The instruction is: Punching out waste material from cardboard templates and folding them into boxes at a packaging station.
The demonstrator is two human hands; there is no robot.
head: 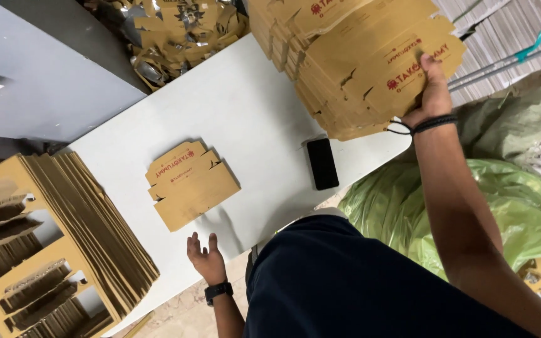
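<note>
Flat cardboard blank (190, 183): on white table (252, 106), long axis diagonal. Left hand (205, 255) just below it, fingers spread, empty. Right hand (434, 92) far right of it, gripping the stacked blanks (352, 56).

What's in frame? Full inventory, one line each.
table: one, white, centre
flat box blanks: small pile, brown, table middle
tall blank stack: one, brown, table's far right end
die-cut sheet stack: one, brown, lower left
phone: one, black, table's near edge
plastic sacks: green, right of table
cardboard scraps: heap, brown, beyond table
left hand: open, at table's near edge, dark watch on wrist
right hand: on tall blank stack, black wristbands
</note>
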